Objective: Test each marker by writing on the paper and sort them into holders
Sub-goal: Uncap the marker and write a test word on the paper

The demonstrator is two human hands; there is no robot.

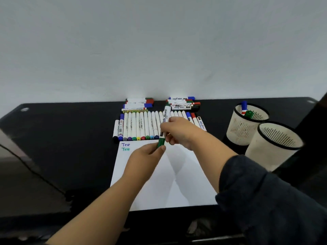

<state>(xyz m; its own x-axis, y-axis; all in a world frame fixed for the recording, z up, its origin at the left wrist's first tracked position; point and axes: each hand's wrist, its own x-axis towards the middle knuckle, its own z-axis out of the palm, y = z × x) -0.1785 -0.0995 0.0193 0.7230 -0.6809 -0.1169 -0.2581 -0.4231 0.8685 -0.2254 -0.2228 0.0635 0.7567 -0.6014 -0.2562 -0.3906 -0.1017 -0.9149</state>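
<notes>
A green marker (164, 127) is held above the far edge of the paper (159, 175), which lies flat on the black bench (62, 138). The marker's white barrel is gripped by the closed fingers (167, 129) of the right hand (178, 132), while its green cap end is pinched between the fingers (161, 148) of the left hand (145, 161). The word "Test" is seen written twice near the paper's top left corner, once in blue and once in green. A row of markers (139, 126) is laid side by side just beyond the paper, with two small piles behind it by the wall. Two mesh holders are set at the right: the far holder (245, 126) contains a blue and a green marker, and nothing can be seen in the near holder (272, 147).
</notes>
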